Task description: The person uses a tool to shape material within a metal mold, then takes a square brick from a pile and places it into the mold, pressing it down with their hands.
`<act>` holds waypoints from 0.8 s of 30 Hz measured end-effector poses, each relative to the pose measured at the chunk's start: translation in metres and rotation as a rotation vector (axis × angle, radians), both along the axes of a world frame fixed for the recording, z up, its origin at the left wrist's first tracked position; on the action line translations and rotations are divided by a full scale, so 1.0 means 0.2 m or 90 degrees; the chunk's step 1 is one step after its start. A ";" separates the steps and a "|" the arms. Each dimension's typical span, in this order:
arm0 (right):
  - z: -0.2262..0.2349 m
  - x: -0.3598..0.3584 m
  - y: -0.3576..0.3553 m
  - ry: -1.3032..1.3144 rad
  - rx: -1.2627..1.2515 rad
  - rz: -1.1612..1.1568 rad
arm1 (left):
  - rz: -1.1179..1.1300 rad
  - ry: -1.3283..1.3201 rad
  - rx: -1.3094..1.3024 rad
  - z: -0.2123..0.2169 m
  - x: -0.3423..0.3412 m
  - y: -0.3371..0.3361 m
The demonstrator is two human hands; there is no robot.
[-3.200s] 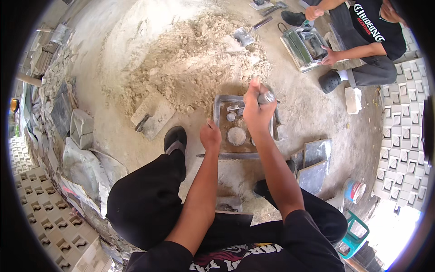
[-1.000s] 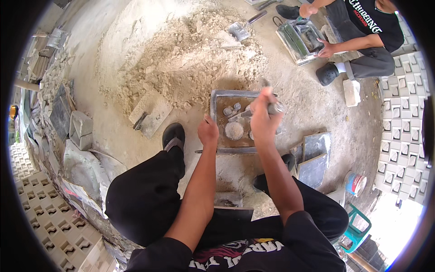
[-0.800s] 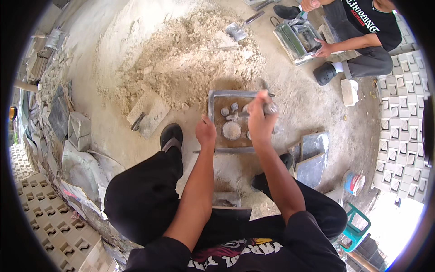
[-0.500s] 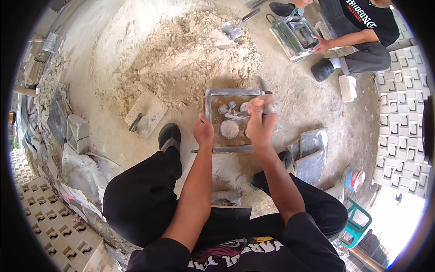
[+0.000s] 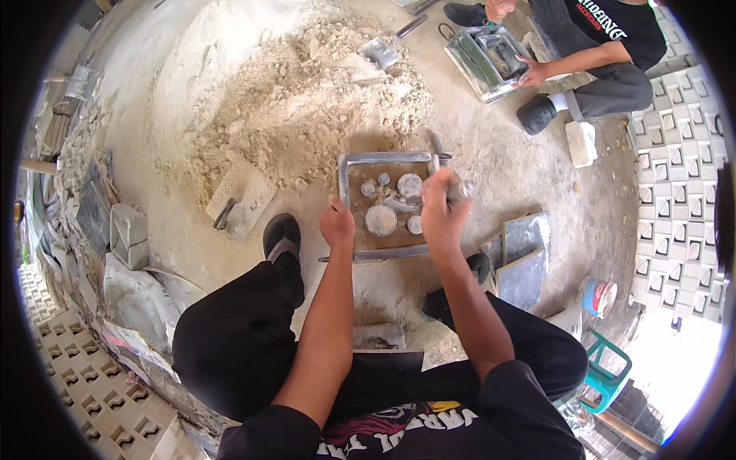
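Observation:
On the ground between my feet lies a rectangular grey mould frame [image 5: 387, 158], packed with brown material around several pale round pieces. The largest disc [image 5: 381, 220] sits near the middle, and another disc [image 5: 409, 185] is toward the far right. My left hand [image 5: 337, 224] is closed on the frame's left side. Over the right part of the mould, my right hand [image 5: 445, 217] grips a small trowel, whose blurred metal blade [image 5: 402, 204] points left, low over the filling beside the discs. My fingers hide part of its handle and the frame's right side.
A heap of pale crumbly material [image 5: 307, 100] lies beyond the mould, with a scoop [image 5: 380, 53] on it. A flat board [image 5: 242, 195] lies left, dark slabs [image 5: 523, 261] right. At the far right a co-worker's hand [image 5: 533, 72] touches another mould [image 5: 483, 65].
My right hand and the trowel have shifted slightly right and nearer across the mould, uncovering the far-right disc. My left hand stays on the frame. The whole view has shifted a little.

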State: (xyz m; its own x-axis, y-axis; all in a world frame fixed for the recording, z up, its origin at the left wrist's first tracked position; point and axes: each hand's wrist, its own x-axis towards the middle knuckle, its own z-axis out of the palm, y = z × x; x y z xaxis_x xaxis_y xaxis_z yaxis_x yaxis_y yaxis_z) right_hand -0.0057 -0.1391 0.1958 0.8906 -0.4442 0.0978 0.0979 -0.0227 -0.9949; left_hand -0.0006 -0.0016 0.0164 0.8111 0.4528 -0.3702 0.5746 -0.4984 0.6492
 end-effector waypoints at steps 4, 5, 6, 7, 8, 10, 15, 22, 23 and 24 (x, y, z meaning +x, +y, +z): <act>-0.13 -0.04 0.00 -0.025 -0.155 0.062 | -0.007 -0.022 -0.003 -0.01 0.00 -0.01; -0.11 -0.02 -0.02 -0.049 -0.258 0.084 | -0.008 -0.027 0.004 -0.02 0.00 -0.01; -0.11 0.00 -0.02 -0.061 -0.202 0.070 | -0.010 -0.031 0.011 -0.02 0.00 -0.01; -0.10 0.01 -0.02 -0.071 -0.145 0.056 | -0.010 -0.035 0.018 -0.02 0.00 0.00; -0.08 0.03 -0.01 -0.081 -0.088 0.043 | -0.010 -0.035 0.015 -0.03 0.00 0.00; -0.20 0.05 -0.02 -0.095 -0.125 0.013 | -0.009 -0.036 0.008 -0.05 0.00 0.01; -0.08 0.18 0.02 -0.080 -0.156 -0.103 | 0.003 -0.035 0.017 -0.05 0.00 0.01; -0.06 0.30 0.04 -0.007 -0.128 -0.080 | 0.012 -0.023 -0.015 -0.05 0.00 0.02; -0.04 0.30 0.04 -0.031 -0.091 -0.104 | 0.009 -0.035 -0.014 -0.04 -0.01 0.01; -0.06 0.30 0.03 -0.015 -0.114 -0.102 | 0.006 -0.048 -0.014 -0.04 -0.01 0.00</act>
State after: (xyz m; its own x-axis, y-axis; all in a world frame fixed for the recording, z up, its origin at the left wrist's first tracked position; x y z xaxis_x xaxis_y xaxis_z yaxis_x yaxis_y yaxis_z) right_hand 0.0549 -0.1327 0.1831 0.8070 -0.5529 0.2075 0.1020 -0.2156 -0.9711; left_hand -0.0017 -0.0022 0.0091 0.8323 0.4534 -0.3188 0.5289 -0.4777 0.7014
